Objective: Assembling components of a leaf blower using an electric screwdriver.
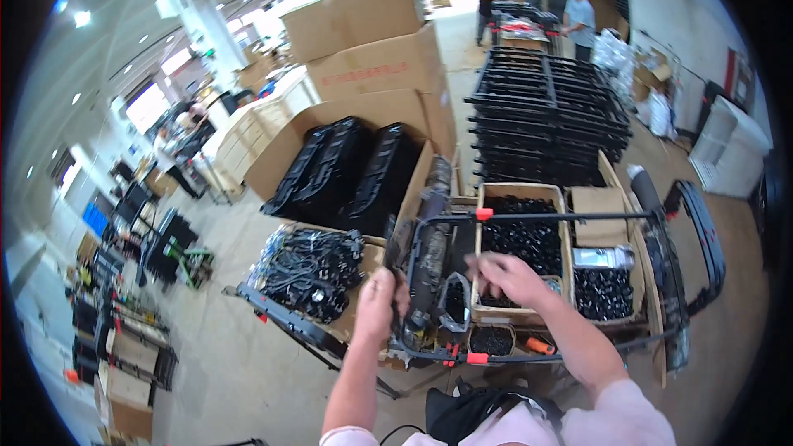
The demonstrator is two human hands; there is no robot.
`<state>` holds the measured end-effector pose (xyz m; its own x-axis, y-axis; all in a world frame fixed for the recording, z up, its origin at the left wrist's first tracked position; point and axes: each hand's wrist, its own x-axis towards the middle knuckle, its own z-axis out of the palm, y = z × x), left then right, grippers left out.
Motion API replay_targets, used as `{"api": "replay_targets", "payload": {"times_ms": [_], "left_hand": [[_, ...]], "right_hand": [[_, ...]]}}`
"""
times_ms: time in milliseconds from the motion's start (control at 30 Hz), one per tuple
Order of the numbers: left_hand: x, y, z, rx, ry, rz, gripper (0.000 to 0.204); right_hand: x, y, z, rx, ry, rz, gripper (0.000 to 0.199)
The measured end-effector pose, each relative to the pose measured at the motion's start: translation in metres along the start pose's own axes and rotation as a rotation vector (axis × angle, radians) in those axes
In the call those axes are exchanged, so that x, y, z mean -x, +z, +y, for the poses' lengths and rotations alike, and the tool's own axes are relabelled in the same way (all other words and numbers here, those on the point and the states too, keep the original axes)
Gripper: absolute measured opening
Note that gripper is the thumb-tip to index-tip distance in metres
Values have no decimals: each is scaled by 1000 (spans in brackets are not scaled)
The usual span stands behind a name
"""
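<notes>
- The left hand has its grip curled shut around the near end of a long dark part, which stands tilted beside the boxes.
- The right hand reaches into a cardboard box of small black pieces; it is blurred, so I cannot tell whether its grip is apart or together.
- Left lies a pile of black cables; a black frame with red clips rings the boxes; stacked black racks stand behind.
</notes>
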<state>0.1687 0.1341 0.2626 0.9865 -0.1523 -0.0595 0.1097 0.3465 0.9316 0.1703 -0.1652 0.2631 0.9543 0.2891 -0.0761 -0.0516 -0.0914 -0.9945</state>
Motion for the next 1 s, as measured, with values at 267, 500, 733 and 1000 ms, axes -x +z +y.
{"api": "replay_targets", "payload": {"times_ms": [267, 500, 733, 1000], "left_hand": [[17, 77, -100, 81, -375, -231, 48], [37, 113, -123, 51, -521, -425, 43], [37, 116, -125, -60, -545, -581, 39], [52, 86, -143, -354, -454, -745, 37]], "right_hand": [[-54, -22, 17, -446, -111, 313, 42], [-72, -108, 31, -1123, -7, 524, 37], [-57, -169, 11, -1003, -87, 702, 37], [5, -140, -19, -712, -129, 673, 38]]}}
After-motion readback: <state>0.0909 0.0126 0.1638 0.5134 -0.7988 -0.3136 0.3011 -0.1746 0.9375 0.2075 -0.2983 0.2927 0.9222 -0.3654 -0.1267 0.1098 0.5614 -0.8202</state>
